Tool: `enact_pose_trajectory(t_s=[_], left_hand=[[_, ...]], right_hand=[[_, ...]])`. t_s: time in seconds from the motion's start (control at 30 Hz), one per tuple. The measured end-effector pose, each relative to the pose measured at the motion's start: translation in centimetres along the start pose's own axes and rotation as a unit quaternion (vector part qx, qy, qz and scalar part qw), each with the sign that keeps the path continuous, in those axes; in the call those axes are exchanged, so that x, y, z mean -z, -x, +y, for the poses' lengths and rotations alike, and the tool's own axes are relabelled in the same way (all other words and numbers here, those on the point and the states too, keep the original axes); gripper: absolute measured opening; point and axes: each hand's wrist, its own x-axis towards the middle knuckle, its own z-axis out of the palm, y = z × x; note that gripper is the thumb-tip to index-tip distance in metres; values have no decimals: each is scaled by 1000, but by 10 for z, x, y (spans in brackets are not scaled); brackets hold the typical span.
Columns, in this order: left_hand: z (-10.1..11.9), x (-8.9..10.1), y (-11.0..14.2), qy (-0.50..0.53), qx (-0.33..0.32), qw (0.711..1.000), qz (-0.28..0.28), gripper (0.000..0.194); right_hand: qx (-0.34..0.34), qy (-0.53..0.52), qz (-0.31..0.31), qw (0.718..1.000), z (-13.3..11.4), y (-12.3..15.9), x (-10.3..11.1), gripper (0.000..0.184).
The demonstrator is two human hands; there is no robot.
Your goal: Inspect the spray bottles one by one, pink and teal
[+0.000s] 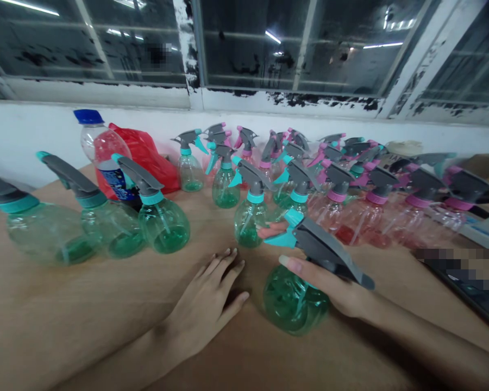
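My right hand (338,288) is wrapped round the neck of a green spray bottle (289,304) with a grey and turquoise trigger head. That bottle leans a little; whether its base touches the table cannot be made out. Flat on the wooden table lies my left hand (209,290), fingers stretched, holding nothing. Just beyond its fingertips stands another green spray bottle (250,220) with liquid in the bottom. To the left are three more, the nearest to my hand being a green spray bottle (165,228).
Rows of pink spray bottles (370,217) and green ones fill the right and back. A larger bottle with a blue cap (88,117) stands by a red plastic bag (146,155). A dark flat device (468,288) lies at the right edge. Windows (309,49) rise behind the table.
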Motion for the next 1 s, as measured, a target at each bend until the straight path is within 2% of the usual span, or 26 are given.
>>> enact_pose_trajectory(t_s=[0.33,0.57,0.83,1.0], left_hand=[[-1,0,-2,5,0,1000,-7,47],[0,0,0,6,2,1000,-4,46],[-1,0,-1,8,1,1000,-1,47],[0,-1,-1,18,6,1000,4,46]], right_hand=[[3,49,-1,999,-2,0,3,25],[-34,78,-9,996,4,4,5,32],[-42,87,1,995,8,3,1,21],[-47,93,13,994,6,4,0,23]])
